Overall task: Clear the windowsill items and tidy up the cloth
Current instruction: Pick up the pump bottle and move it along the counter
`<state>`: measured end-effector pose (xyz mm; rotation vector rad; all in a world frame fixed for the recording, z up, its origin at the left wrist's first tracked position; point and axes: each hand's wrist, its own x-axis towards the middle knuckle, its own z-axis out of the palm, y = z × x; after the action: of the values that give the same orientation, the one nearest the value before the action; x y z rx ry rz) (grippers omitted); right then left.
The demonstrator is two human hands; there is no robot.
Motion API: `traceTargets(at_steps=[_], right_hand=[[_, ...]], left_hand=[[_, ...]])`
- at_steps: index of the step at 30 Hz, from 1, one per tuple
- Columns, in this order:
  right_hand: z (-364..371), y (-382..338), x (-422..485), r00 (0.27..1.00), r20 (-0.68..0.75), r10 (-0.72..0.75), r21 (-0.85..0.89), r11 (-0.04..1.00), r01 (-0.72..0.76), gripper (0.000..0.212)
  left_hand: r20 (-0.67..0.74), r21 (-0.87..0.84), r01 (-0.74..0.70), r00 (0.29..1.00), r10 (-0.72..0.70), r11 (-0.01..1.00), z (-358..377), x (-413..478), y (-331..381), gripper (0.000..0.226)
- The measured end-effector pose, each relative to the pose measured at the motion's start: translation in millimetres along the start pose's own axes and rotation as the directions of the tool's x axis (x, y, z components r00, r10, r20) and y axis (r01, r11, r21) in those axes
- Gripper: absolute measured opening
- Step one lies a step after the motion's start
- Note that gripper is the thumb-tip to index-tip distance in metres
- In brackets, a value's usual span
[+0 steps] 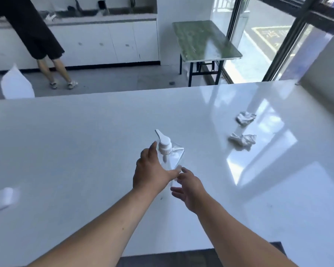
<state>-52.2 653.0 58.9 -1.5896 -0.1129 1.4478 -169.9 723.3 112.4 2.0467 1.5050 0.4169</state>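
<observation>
Nearest to me are my two bare forearms, reaching out from the near edge over the white glossy countertop (85, 151) and meeting at its middle. My left hand (150, 170) is wrapped around the left side of a clear pump bottle (172, 157), fingers up by the white pump head and thumb lying across the lower body, so it grips the bottle. My right hand (189, 187) sits just near and right of the bottle's base with its fingers spread and loose; its fingertips are at the bottle, but I cannot tell whether they actually touch it, and it clasps nothing. The bottle stands on the countertop, leaning a little, its nozzle pointing far-left. Well apart to the right lie two crumpled white cloths: the nearer cloth (242, 140) and the farther cloth (245, 117), both in the bright window reflection. At the near-left edge lies a small white flat object (0, 199), too blurred to name. At the far-left edge a white chair back (16, 83) rises behind the countertop. Beyond it, a person in black shorts (44, 41) stands at a white cabinet run, and a green-topped folding table (204, 41) stands by the window (268, 35) at far right.
</observation>
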Motion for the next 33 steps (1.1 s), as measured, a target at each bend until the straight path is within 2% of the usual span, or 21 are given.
traceTargets(at_steps=[3,6,8,10,12,14,15,16,18,20,22,24,26,29,33], right_hand=[[23,3,12,1.000,-0.004,-0.002,-0.020,1.000,0.002,0.059],[32,13,18,1.000,-0.023,0.000,-0.056,0.998,-0.001,0.056],[32,20,19,1.000,-0.024,0.011,-0.083,0.996,-0.013,0.058],[27,23,14,1.000,-0.028,0.010,-0.141,0.990,-0.013,0.065],[14,19,4,0.995,-0.066,-0.069,-0.296,0.954,0.046,0.072],[-8,10,-11,0.966,-0.111,-0.234,-0.517,0.844,0.145,0.073],[-23,6,-19,0.942,-0.124,-0.313,-0.616,0.768,0.174,0.072],[-39,1,-28,0.918,-0.135,-0.374,-0.693,0.697,0.182,0.070],[-74,-6,-46,0.875,-0.156,-0.459,-0.788,0.592,0.170,0.067],[-109,-11,-68,0.832,-0.179,-0.525,-0.843,0.518,0.146,0.065],[-146,-13,-96,0.782,-0.212,-0.586,-0.877,0.467,0.112,0.066],[-186,-12,-132,0.732,-0.250,-0.633,-0.897,0.436,0.071,0.070],[-232,-8,-172,0.685,-0.290,-0.669,-0.910,0.414,0.019,0.073],[-309,7,-239,0.585,-0.411,-0.699,-0.881,0.468,-0.060,0.077],[-407,53,-333,0.414,-0.619,-0.667,-0.766,0.628,-0.136,0.075]], left_hand=[[-0.019,-0.005,0.027,0.999,-0.027,1.000,-3,12,-23,0.125],[0.049,-0.011,0.049,0.998,-0.048,0.999,0,16,-38,0.128],[0.095,0.004,0.042,0.995,-0.042,0.999,0,17,-43,0.131],[0.073,-0.015,0.056,0.996,-0.055,0.998,-7,14,-45,0.132],[-0.052,-0.036,0.042,0.998,-0.044,0.998,-17,2,-48,0.115],[-0.206,-0.048,-0.047,0.978,0.037,0.998,-25,-17,-50,0.075],[-0.220,-0.040,-0.088,0.973,0.077,0.995,-28,-26,-47,0.055],[-0.174,-0.022,-0.112,0.979,0.107,0.993,-30,-35,-41,0.042],[0.015,0.025,-0.153,0.988,0.153,0.988,-24,-47,-19,0.036],[0.192,0.063,-0.244,0.954,0.229,0.968,-8,-53,11,0.033],[0.300,0.100,-0.327,0.910,0.285,0.940,13,-56,49,0.044],[0.351,0.131,-0.387,0.879,0.323,0.913,34,-62,92,0.063],[0.385,0.140,-0.460,0.841,0.380,0.877,53,-75,139,0.073],[0.453,0.104,-0.588,0.746,0.488,0.802,85,-108,216,0.078],[0.528,0.001,-0.748,0.564,0.635,0.664,140,-185,314,0.080]])
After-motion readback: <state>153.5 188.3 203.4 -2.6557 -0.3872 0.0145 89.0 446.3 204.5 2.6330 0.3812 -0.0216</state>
